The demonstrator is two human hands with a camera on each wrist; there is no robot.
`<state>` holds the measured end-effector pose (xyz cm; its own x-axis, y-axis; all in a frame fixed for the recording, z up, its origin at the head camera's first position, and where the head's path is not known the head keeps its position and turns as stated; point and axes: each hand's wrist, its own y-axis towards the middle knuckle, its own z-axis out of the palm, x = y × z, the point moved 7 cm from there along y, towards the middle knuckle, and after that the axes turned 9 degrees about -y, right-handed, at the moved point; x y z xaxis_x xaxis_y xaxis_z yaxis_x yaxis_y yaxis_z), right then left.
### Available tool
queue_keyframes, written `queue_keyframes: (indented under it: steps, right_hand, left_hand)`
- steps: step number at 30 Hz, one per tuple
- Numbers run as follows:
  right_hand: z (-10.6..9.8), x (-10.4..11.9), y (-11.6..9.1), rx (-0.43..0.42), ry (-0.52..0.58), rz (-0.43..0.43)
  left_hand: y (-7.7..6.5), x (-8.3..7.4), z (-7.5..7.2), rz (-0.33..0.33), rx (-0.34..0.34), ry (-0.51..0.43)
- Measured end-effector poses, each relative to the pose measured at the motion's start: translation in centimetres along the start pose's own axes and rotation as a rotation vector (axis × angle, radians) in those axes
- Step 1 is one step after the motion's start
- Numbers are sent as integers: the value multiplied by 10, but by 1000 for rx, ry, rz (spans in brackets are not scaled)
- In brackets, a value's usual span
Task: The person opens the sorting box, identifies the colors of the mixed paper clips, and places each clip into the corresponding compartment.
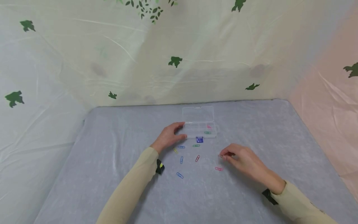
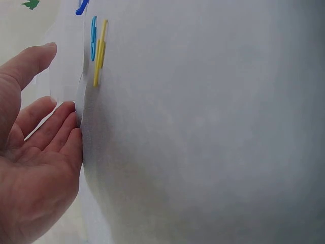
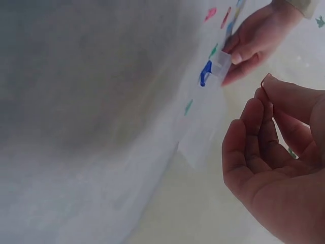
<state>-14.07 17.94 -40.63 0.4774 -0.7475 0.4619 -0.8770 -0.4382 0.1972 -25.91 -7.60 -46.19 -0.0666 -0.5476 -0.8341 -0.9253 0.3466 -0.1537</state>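
A clear plastic box point(image 1: 193, 137) with a blue latch point(image 1: 199, 139) lies with its lid point(image 1: 198, 114) folded back. Thumb and fingers of my left hand point(image 1: 167, 137) hold the box's left end; the left wrist view shows this hand point(image 2: 43, 137) from the palm side. Inside the box are a green paper clip point(image 1: 207, 133) and a small pink piece point(image 1: 209, 126). To the right of the loose clips, my right hand point(image 1: 246, 160) pinches a reddish paper clip point(image 3: 262, 82) between thumb and fingertips, raised over the cloth.
Before the box lie a green clip point(image 1: 196, 145), a red clip point(image 1: 197, 158), a pink clip point(image 1: 219, 169), a yellow clip point(image 1: 175, 150) and several blue clips point(image 1: 180, 175). Grey cloth point(image 1: 251, 121) covers the table. A pale curtain point(image 1: 195, 81) hangs behind it.
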Motion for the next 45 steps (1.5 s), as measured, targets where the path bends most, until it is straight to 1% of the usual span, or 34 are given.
queue_keyframes:
  steps: [4,9,13,19,28,36,45]
  right_hand:
    - [-3,-1,5,-29,11,3]
    - [-4,-3,11,-44,32,37]
    - [-6,-5,16,-61,42,60]
    - [-10,-7,25,-99,41,74]
    - [-12,-8,42,-154,46,71]
    - [-14,-8,55,-172,52,80]
    - [-11,-11,69,-165,54,122]
  left_hand:
    - [0,0,-1,2,2,2]
    - [-1,-2,-1,8,1,-5]
    - [-2,-2,-1,0,1,1]
    - [-1,0,0,-17,1,11]
    - [0,2,0,-12,-1,7]
    - [0,2,0,-4,1,-8]
    - [-1,1,-1,-7,-6,-14]
